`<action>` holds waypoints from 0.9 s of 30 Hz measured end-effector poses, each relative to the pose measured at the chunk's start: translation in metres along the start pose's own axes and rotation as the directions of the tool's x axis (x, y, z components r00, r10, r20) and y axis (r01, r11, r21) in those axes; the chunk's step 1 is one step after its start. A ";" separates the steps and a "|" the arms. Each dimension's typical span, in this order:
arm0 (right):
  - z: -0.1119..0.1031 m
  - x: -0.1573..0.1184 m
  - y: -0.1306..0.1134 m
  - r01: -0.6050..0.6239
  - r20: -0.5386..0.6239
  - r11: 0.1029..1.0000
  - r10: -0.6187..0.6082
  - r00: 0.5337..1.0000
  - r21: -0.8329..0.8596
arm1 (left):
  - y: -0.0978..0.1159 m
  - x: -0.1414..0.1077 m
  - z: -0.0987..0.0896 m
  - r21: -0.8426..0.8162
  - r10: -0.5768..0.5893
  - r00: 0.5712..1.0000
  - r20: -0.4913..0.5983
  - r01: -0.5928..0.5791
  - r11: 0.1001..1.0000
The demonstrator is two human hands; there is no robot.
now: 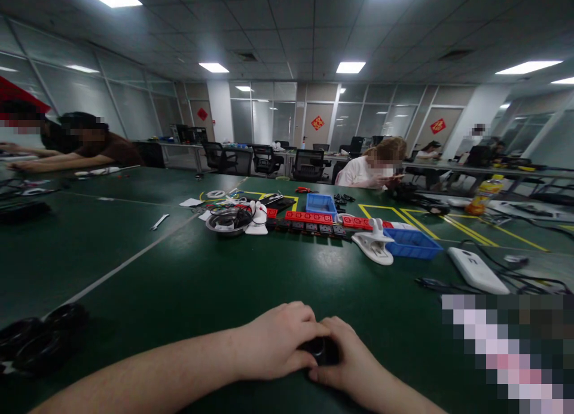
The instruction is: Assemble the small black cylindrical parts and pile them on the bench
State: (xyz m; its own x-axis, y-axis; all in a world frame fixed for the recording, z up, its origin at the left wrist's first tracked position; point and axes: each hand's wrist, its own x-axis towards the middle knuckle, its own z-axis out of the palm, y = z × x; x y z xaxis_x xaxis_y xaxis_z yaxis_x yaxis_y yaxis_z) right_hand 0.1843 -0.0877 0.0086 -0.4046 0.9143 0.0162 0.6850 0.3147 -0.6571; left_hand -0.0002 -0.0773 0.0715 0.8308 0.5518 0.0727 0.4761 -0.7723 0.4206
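Observation:
Close to the table's near side, both of my hands are closed around one small, dark, glossy object [320, 349]. My left hand [282, 341] grips it from the left, thumb in front and fingers over the top. From the right, my right hand [347, 357] holds the same object, its fingertips meeting those of the left. Most of the object is covered by the fingers, so its kind cannot be made out. Beneath the hands lies the dark green tabletop [188, 294].
Farther back stand a metal bowl of wires [228, 227], a row of red blocks [309, 217], white clips [374, 241] and blue bins [412, 244]. A white power bank [478, 270] and cables lie right, black coils [49, 336] left. Other people sit around the table.

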 end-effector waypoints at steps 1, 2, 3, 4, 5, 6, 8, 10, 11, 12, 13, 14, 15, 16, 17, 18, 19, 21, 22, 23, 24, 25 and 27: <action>0.003 -0.001 -0.002 -0.014 -0.037 0.999 0.013 0.999 -0.032 | 0.001 0.001 0.003 0.030 -0.063 0.998 -0.019 0.064 0.998; 0.006 -0.001 -0.004 -0.026 -0.073 0.997 0.021 0.997 -0.070 | 0.003 0.002 0.007 0.060 -0.123 0.991 -0.043 0.125 0.990; 0.009 -0.002 -0.006 -0.036 -0.105 0.993 0.024 0.994 -0.109 | 0.005 0.003 0.011 0.086 -0.170 0.983 -0.071 0.176 0.981; 0.011 -0.003 -0.009 -0.046 -0.130 0.988 0.027 0.991 -0.145 | 0.006 0.005 0.015 0.110 -0.208 0.973 -0.100 0.218 0.970; 0.013 -0.003 -0.011 -0.052 -0.147 0.983 0.026 0.989 -0.174 | 0.007 0.007 0.018 0.133 -0.234 0.964 -0.127 0.250 0.959; 0.013 -0.004 -0.012 -0.054 -0.156 0.979 0.023 0.988 -0.196 | 0.008 0.008 0.021 0.152 -0.252 0.956 -0.147 0.274 0.950; 0.013 -0.004 -0.015 -0.052 -0.156 0.974 0.017 0.988 -0.221 | 0.009 0.010 0.025 0.175 -0.269 0.948 -0.171 0.298 0.938; 0.011 -0.005 -0.015 -0.042 -0.141 0.974 0.011 0.990 -0.223 | 0.009 0.009 0.025 0.155 -0.261 0.947 -0.185 0.291 0.944; 0.009 -0.005 -0.014 -0.032 -0.130 0.976 0.004 0.992 -0.215 | 0.008 0.007 0.024 0.123 -0.243 0.951 -0.191 0.269 0.955; 0.007 -0.005 -0.013 -0.015 -0.116 0.980 -0.008 0.993 -0.199 | 0.008 0.006 0.021 0.081 -0.216 0.956 -0.198 0.235 0.969; 0.005 -0.006 -0.011 0.009 -0.100 0.984 -0.027 0.995 -0.176 | 0.007 0.004 0.017 0.034 -0.181 0.963 -0.201 0.192 0.981; 0.003 -0.006 -0.010 0.036 -0.077 0.989 -0.048 0.996 -0.145 | 0.006 0.002 0.013 -0.015 -0.140 0.971 -0.194 0.140 0.990; 0.000 -0.006 -0.009 0.062 -0.048 0.992 -0.068 0.997 -0.110 | 0.005 0.001 0.008 -0.067 -0.096 0.980 -0.176 0.085 0.994; -0.003 -0.006 -0.008 0.082 -0.015 0.994 -0.083 0.996 -0.076 | 0.003 0.000 0.003 -0.118 -0.050 0.988 -0.145 0.033 0.993; -0.006 -0.006 -0.007 0.093 0.019 0.995 -0.092 0.996 -0.044 | 0.002 -0.001 -0.003 -0.165 -0.006 0.994 -0.108 -0.012 0.986; -0.008 -0.005 -0.007 0.097 0.051 0.995 -0.096 0.994 -0.019 | 0.000 -0.001 -0.007 -0.205 0.031 0.997 -0.071 -0.045 0.978; -0.011 -0.005 -0.007 0.097 0.079 0.995 -0.096 0.992 -0.001 | -0.002 -0.001 -0.011 -0.234 0.062 0.997 -0.037 -0.068 0.970; -0.015 -0.004 -0.008 0.096 0.120 0.995 -0.098 0.988 0.017 | -0.006 0.000 -0.015 -0.263 0.106 0.994 0.020 -0.097 0.960; -0.016 -0.003 -0.008 0.100 0.134 0.995 -0.101 0.986 0.020 | -0.008 0.000 -0.016 -0.268 0.125 0.991 0.046 -0.108 0.957; -0.016 -0.002 -0.008 0.103 0.144 0.994 -0.105 0.984 0.020 | -0.009 0.000 -0.017 -0.272 0.140 0.988 0.070 -0.116 0.955; -0.016 -0.002 -0.008 0.106 0.150 0.994 -0.108 0.983 0.018 | -0.011 0.001 -0.016 -0.272 0.152 0.985 0.087 -0.123 0.955; -0.016 -0.001 -0.008 0.108 0.152 0.994 -0.110 0.982 0.017 | -0.012 0.001 -0.016 -0.269 0.158 0.983 0.096 -0.128 0.955; -0.015 -0.001 -0.007 0.108 0.151 0.994 -0.109 0.983 0.018 | -0.013 0.001 -0.015 -0.258 0.156 0.984 0.091 -0.128 0.958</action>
State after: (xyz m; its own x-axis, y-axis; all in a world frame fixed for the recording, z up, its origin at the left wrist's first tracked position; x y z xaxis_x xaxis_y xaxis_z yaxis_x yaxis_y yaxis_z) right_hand 0.1891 -0.0870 0.0242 -0.5636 0.8256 -0.0262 0.6267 0.4068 -0.6646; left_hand -0.0096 -0.0621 0.0798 0.9175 0.3939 0.0548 0.2756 -0.7290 0.6266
